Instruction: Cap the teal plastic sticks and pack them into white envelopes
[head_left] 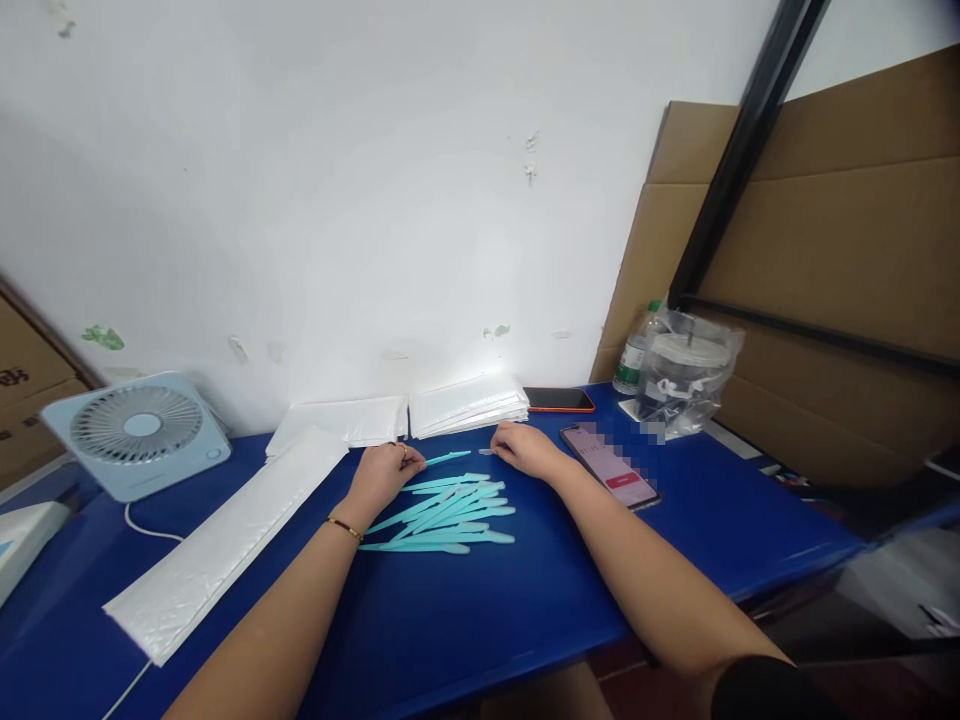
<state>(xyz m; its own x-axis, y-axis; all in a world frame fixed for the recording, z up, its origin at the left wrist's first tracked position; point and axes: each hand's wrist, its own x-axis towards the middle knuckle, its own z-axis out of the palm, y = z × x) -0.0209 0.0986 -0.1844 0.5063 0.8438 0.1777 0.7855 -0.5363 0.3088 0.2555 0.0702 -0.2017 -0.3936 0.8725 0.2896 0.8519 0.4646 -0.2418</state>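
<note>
Pinched in my left hand [384,474] is the end of a thin turquoise stick [448,457], its narrow tip pointing right. My right hand [523,447] has its fingers closed on a small translucent cap [486,452], just right of that tip and apart from it. Below and between my hands lies a loose pile of turquoise sticks [450,510] with pale covered ends, on the blue table [465,620]. Behind my hands are two stacks of white sleeves [469,403], and a longer white stack [225,545] slants left of my left forearm.
At the left stands a light blue fan [142,430] with a white cable. A lit phone [611,465] lies beside my right forearm, and a second phone [560,400] is near the wall. A bottle [634,360] and a bagged container [682,375] stand at the back right.
</note>
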